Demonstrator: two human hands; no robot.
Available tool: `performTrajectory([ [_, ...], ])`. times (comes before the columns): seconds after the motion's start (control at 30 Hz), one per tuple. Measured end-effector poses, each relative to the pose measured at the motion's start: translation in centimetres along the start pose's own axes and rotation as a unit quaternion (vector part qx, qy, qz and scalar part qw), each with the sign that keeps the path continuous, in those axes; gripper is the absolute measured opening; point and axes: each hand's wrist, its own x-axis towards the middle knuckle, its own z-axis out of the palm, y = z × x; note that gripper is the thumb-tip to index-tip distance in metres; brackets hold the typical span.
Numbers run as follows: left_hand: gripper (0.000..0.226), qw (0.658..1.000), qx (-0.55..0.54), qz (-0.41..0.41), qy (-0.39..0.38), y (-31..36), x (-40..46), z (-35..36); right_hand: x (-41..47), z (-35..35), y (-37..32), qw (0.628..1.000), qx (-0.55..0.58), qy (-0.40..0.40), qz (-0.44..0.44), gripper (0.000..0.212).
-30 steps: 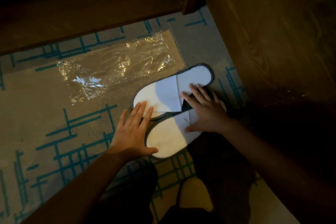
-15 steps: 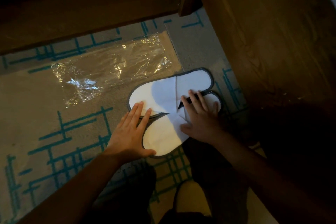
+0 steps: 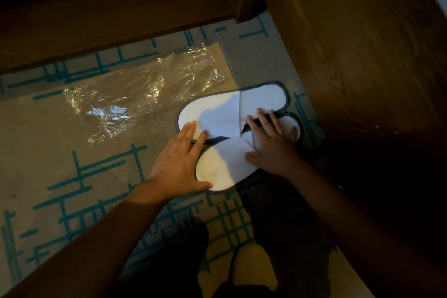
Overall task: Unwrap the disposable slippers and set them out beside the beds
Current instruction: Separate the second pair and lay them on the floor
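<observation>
Beige carpet (image 3: 48, 143) with teal grid lines fills the floor, hemmed by dark wood panels: one long panel (image 3: 96, 22) along the top, a broad grained one (image 3: 362, 43) on the right, leaving a narrow lane between them. Clear plastic wrapper (image 3: 135, 97), crinkled and glinting, lies flat near the top panel, just left of the slippers; no print readable on it. Two white slippers, grey-trimmed, lie unwrapped on the carpet beside the right panel, edges touching: far slipper (image 3: 225, 113), near slipper (image 3: 222, 167). Left hand (image 3: 179, 164), fingers straight and together, presses flat by the heels. Right hand (image 3: 273, 145), fingers spread, presses flat on the toe bands.
</observation>
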Motion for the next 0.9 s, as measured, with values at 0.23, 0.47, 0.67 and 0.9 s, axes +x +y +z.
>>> performTrajectory([
  [0.23, 0.124, 1.0, 0.012, 0.003, 0.007, 0.1, 0.9, -0.3, 0.7, -0.4, 0.8, 1.0, -0.007, 0.001, -0.006, 0.089],
  [0.47, 0.124, 1.0, 0.015, -0.004, 0.009, 0.2, 1.0, -0.3, 0.9, -0.5, 1.1, 1.0, -0.011, -0.007, -0.002, 0.089],
  [0.67, 0.123, 1.0, 0.02, -0.003, 0.007, 0.2, 1.2, -0.2, 0.7, -0.8, 0.9, 1.0, -0.007, -0.01, 0.003, 0.088],
  [0.9, 0.124, 1.0, -0.003, 0.002, -0.009, 0.2, 1.5, -0.1, 0.8, -0.7, 0.8, 1.0, -0.018, -0.01, 0.007, 0.088],
])
